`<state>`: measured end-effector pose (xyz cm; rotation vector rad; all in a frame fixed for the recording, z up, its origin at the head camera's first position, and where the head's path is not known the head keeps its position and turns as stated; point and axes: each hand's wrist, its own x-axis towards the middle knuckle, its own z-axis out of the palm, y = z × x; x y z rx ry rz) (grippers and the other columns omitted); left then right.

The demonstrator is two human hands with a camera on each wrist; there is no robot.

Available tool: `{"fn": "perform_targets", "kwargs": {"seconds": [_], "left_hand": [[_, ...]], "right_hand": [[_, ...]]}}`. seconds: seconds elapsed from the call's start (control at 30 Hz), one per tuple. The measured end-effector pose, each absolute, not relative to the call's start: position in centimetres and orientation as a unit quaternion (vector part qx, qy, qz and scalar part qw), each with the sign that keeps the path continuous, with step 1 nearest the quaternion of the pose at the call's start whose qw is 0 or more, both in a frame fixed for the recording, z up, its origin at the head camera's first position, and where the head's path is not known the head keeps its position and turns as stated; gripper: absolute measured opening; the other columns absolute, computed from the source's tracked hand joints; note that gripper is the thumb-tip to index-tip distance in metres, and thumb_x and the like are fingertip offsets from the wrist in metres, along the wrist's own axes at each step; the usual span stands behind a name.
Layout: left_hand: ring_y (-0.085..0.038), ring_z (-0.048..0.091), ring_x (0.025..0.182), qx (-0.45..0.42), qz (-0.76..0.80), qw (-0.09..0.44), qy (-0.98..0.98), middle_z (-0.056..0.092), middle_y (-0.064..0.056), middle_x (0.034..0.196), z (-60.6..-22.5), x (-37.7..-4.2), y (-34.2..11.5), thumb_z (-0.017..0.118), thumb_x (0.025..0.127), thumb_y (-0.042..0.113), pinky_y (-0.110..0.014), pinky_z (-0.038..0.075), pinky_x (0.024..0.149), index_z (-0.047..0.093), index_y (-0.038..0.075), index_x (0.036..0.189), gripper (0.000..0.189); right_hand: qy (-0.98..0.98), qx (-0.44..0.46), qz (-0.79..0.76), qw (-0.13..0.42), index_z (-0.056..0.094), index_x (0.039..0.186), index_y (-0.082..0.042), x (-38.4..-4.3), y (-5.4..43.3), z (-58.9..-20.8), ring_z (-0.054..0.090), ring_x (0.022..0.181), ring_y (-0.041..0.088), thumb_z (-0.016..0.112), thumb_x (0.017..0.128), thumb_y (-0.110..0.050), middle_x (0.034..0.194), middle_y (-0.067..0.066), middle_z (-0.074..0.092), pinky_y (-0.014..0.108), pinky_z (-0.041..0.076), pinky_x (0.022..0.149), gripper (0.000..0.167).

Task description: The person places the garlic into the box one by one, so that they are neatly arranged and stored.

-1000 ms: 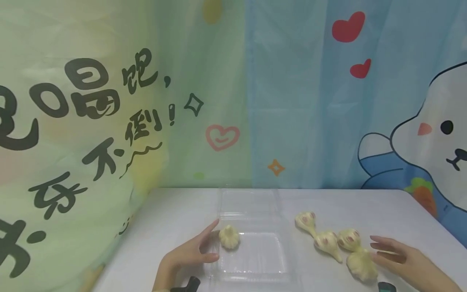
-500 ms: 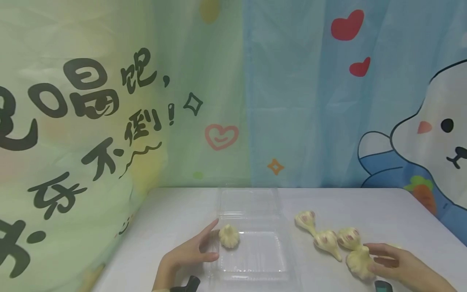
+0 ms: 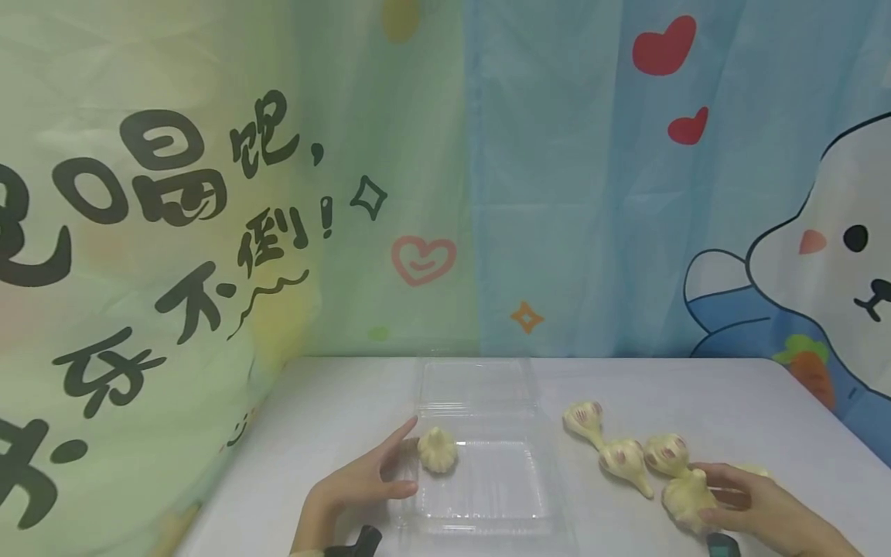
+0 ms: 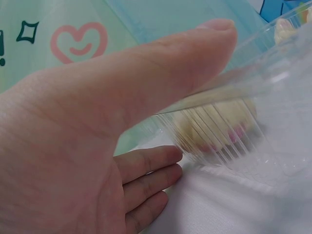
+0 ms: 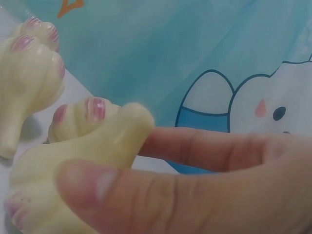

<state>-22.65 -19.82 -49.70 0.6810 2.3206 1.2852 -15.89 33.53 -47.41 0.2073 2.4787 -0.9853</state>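
My right hand (image 3: 762, 503) pinches a pale garlic bulb (image 3: 685, 499) on the right of the table. In the right wrist view the thumb (image 5: 112, 190) lies across that bulb's near side, with a finger behind its stem. My left hand (image 3: 365, 480) rests, fingers spread, at the left side of a clear plastic container (image 3: 494, 483). The left wrist view has the thumb over the container's rim and the other fingers (image 4: 151, 190) beside its ridged wall. One garlic bulb (image 3: 437, 451) sits inside, at the back left corner.
Beyond the right hand's bulb lie more garlic bulbs: one with purple streaks (image 3: 667, 455), one to its left (image 3: 623, 463), and one farther back (image 3: 583, 420). Another bulb (image 3: 755, 469) shows partly behind the right hand. The container's open lid (image 3: 473, 384) lies toward the patterned curtain (image 3: 557, 193).
My right hand has moved left onto the nearest garlic bulb, and its thumb and fingers have closed around it. The left hand has stayed in place at the container.
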Motion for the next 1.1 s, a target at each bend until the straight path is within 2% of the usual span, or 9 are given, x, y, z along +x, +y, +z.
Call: {"fn": "perform_targets", "kwargs": {"seconds": [0.2, 0.43, 0.6, 0.83, 1.1], "left_hand": [[-0.038, 0.014, 0.146, 0.243, 0.455, 0.195, 0.834, 0.013, -0.014, 0.159, -49.74, -22.71, -19.8, 0.072, 0.082, 0.041, -0.059, 0.016, 0.116, 0.008, 0.034, 0.153, 0.096], [-0.037, 0.013, 0.146, 0.244, 0.459, 0.198, 0.831, 0.015, -0.013, 0.159, -49.87, -22.68, -19.73, 0.072, 0.082, 0.04, -0.06, 0.014, 0.116, 0.008, 0.032, 0.153, 0.096], [-0.037, 0.014, 0.146, 0.244, 0.464, 0.202, 0.827, 0.015, -0.015, 0.159, -49.74, -22.62, -19.71, 0.072, 0.083, 0.04, -0.059, 0.015, 0.116, 0.008, 0.032, 0.153, 0.096], [-0.039, 0.017, 0.145, 0.241, 0.468, 0.204, 0.826, 0.016, -0.018, 0.158, -49.59, -22.68, -19.67, 0.072, 0.082, 0.041, -0.056, 0.017, 0.116, 0.008, 0.031, 0.154, 0.097], [-0.037, 0.018, 0.145, 0.243, 0.465, 0.204, 0.827, 0.015, -0.016, 0.159, -49.79, -22.84, -19.86, 0.072, 0.083, 0.04, -0.055, 0.019, 0.116, 0.007, 0.032, 0.153, 0.096]], "right_hand": [[0.884, 0.127, -0.374, 0.249, 0.028, 0.141, 0.011, -16.01, 33.37, -47.53, 0.042, 0.117, 0.056, 0.073, 0.076, -0.051, 0.137, 0.039, 0.036, 0.054, 0.051, 0.079, 0.1], [0.888, 0.106, -0.376, 0.243, 0.032, 0.14, 0.009, -16.05, 33.28, -47.9, 0.044, 0.116, 0.057, 0.071, 0.079, -0.051, 0.137, 0.041, 0.033, 0.053, 0.052, 0.08, 0.094], [0.885, 0.126, -0.37, 0.253, 0.028, 0.141, 0.01, -15.98, 33.1, -47.74, 0.039, 0.116, 0.059, 0.071, 0.078, -0.053, 0.136, 0.042, 0.033, 0.058, 0.05, 0.081, 0.098], [0.888, 0.12, -0.368, 0.25, 0.027, 0.14, 0.013, -16.08, 33.13, -47.91, 0.04, 0.116, 0.058, 0.069, 0.078, -0.056, 0.136, 0.042, 0.032, 0.057, 0.05, 0.082, 0.102], [0.891, 0.097, -0.373, 0.239, 0.03, 0.141, 0.01, -16.33, 33.19, -48.23, 0.043, 0.118, 0.056, 0.069, 0.08, -0.053, 0.138, 0.041, 0.032, 0.056, 0.051, 0.081, 0.095]]}}
